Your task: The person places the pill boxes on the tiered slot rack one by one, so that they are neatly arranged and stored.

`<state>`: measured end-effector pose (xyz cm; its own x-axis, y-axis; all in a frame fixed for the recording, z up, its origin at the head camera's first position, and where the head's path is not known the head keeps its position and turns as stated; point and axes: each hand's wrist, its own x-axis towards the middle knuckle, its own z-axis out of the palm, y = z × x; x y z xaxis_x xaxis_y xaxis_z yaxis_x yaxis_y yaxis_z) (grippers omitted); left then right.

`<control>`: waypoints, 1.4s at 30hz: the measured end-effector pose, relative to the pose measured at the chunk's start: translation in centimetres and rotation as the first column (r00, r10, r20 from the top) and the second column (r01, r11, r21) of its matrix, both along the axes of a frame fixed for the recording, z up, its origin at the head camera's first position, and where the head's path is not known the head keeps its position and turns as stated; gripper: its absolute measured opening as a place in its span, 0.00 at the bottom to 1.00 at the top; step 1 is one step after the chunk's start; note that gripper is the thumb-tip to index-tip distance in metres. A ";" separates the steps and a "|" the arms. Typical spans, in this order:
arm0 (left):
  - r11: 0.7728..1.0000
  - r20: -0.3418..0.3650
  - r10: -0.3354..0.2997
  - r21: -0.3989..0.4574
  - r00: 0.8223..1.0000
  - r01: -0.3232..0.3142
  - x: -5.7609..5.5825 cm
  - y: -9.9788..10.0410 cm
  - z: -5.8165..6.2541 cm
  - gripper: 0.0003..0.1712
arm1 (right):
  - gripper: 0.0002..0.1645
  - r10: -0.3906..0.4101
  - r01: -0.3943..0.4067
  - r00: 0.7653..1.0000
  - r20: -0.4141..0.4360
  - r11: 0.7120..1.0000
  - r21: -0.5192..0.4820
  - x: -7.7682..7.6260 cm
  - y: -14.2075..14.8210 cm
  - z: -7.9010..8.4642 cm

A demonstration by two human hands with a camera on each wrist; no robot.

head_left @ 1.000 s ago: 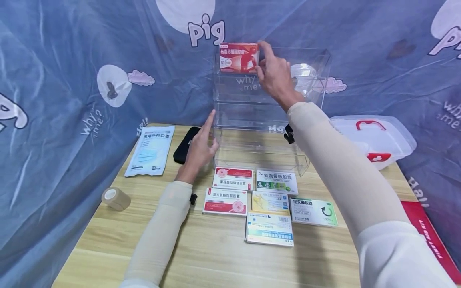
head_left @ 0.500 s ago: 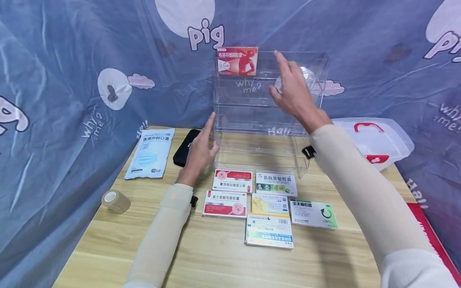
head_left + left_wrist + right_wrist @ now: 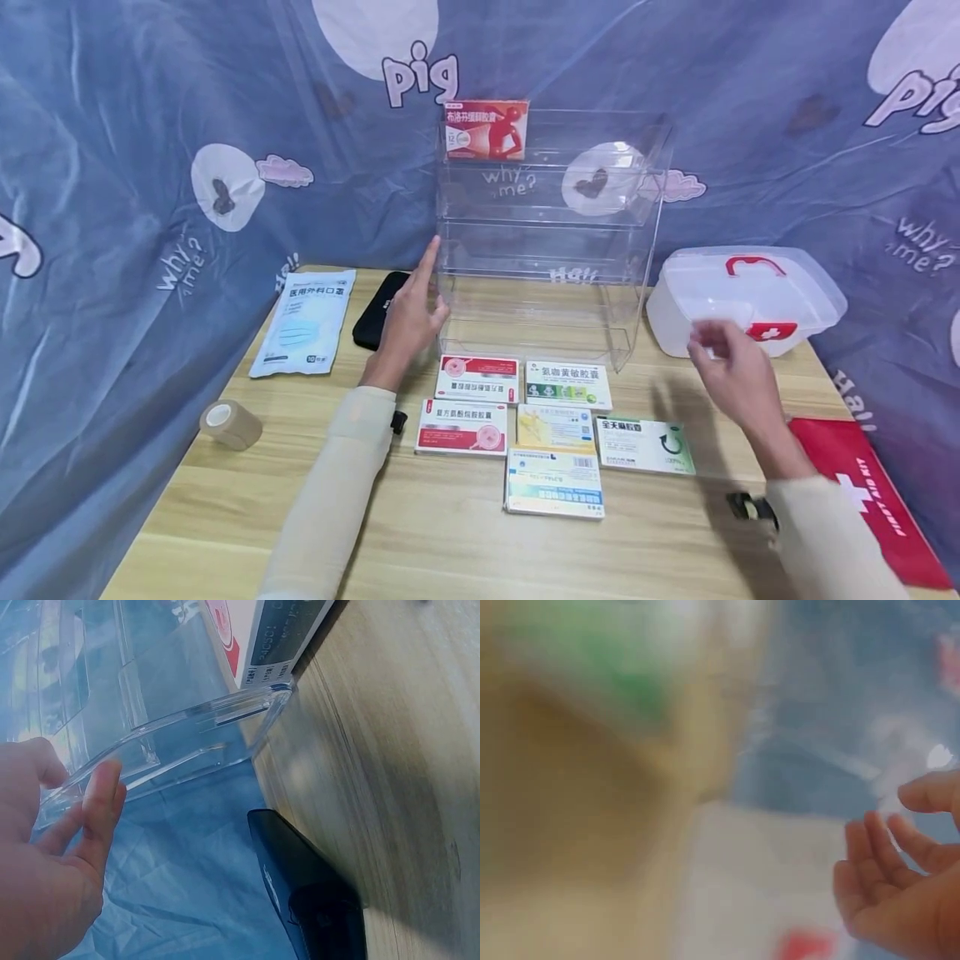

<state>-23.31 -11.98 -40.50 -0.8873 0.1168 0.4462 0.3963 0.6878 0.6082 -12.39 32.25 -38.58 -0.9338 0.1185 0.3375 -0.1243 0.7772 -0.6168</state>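
A clear tiered display rack [image 3: 551, 218] stands on the table, with a red medicine box [image 3: 486, 132] on the left of its top tier. My left hand [image 3: 408, 321] is at the rack's left side, fingers mostly extended; in the left wrist view they lie against the clear side panel [image 3: 176, 720]. My right hand [image 3: 738, 379] is in the air in front of the white first aid box [image 3: 697, 283], fingers loosely bent and holding nothing. In front of the rack lie red-and-white medicine boxes [image 3: 462, 427], a green-and-white one [image 3: 647, 446], a yellow one [image 3: 555, 427] and a blue-and-white one [image 3: 553, 483].
A mask packet [image 3: 303, 323] and a black case [image 3: 375, 312] lie left of the rack. A tan bandage roll [image 3: 232, 425] rests near the table's left edge. At the right is a red first aid pouch [image 3: 873, 500]. A blue printed cloth [image 3: 112, 100] hangs behind.
My right hand has let go of the red medicine box on the top tier and moved down to the right, away from the rack. My left hand has stayed at the rack's side.
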 end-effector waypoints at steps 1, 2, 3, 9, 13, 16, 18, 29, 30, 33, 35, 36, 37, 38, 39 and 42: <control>1.000 0.001 0.002 0.002 1.000 -0.002 0.0 0.0 0.0 0.59 | 0.19 -0.007 0.007 0.998 0.068 1.000 -0.003 1.1 0.9 -1.2; 1.000 0.003 0.002 0.003 1.000 -0.002 0.0 0.0 0.0 0.60 | 0.20 -0.004 0.005 0.990 0.138 1.000 -0.012 2.1 1.8 -2.2; 1.000 0.005 0.002 0.003 1.000 -0.002 0.1 0.0 0.0 0.60 | 0.21 0.003 0.000 0.977 0.213 1.000 -0.012 3.0 2.6 -3.1; 1.000 0.022 -0.005 0.002 1.000 0.005 0.0 0.2 0.0 0.61 | 0.34 0.098 -0.061 0.832 0.546 0.994 -0.085 7.2 5.6 -5.7; 1.000 0.017 0.003 0.009 1.000 -0.003 0.0 0.1 0.0 0.60 | 0.40 0.177 -0.110 0.778 0.603 0.983 -0.147 7.9 5.8 -5.7; 1.000 0.022 0.000 0.012 1.000 0.000 -0.1 0.1 0.1 0.59 | 0.41 0.241 -0.183 0.779 0.579 0.970 -0.158 8.0 5.4 -5.8; 1.000 0.030 -0.008 0.013 1.000 0.007 -0.1 0.2 0.1 0.59 | 0.41 0.280 -0.230 0.792 0.543 0.960 -0.159 8.0 5.1 -6.0; 1.000 0.033 0.003 0.023 0.999 -0.004 0.0 0.2 0.2 0.60 | 0.39 0.340 -0.296 0.792 0.506 0.940 -0.169 7.6 5.1 -6.4; 1.000 0.031 0.003 0.024 1.000 -0.003 0.0 0.2 0.2 0.60 | 0.39 0.345 -0.303 0.792 0.503 0.938 -0.167 7.6 5.1 -6.5; 0.999 0.026 -0.005 0.033 1.000 0.004 0.0 0.2 0.2 0.60 | 0.39 0.364 -0.340 0.805 0.468 0.930 -0.140 7.6 5.2 -6.7; 1.000 0.025 -0.006 0.030 1.000 0.005 0.0 0.2 0.2 0.60 | 0.39 0.386 -0.373 0.815 0.431 0.920 -0.120 7.7 5.2 -6.8; 1.000 0.024 -0.005 0.027 1.000 0.005 0.0 0.1 0.2 0.59 | 0.38 0.389 -0.376 0.820 0.420 0.919 -0.116 7.7 5.1 -6.9; 1.000 0.024 -0.007 0.028 1.000 0.006 0.0 0.1 0.2 0.59 | 0.38 0.387 -0.376 0.825 0.412 0.920 -0.111 7.7 5.1 -6.9; 1.000 0.024 -0.008 0.026 1.000 0.007 0.0 0.1 0.2 0.59 | 0.38 0.382 -0.369 0.825 0.416 0.922 -0.114 7.8 5.1 -6.8; 1.000 0.023 -0.008 0.024 1.000 0.008 0.0 0.1 0.2 0.59 | 0.38 0.378 -0.364 0.822 0.427 0.924 -0.118 7.9 5.0 -6.8; 1.000 0.023 -0.010 0.023 1.000 0.010 0.0 0.2 0.1 0.59 | 0.42 0.367 -0.343 0.806 0.464 0.929 -0.139 8.0 4.9 -6.6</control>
<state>-23.32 -11.82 -40.41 -0.8961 0.1156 0.4285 0.3889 0.6698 0.6326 -4.43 37.14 -45.17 -0.9562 -0.2485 -0.1548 -0.0693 0.7057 -0.7052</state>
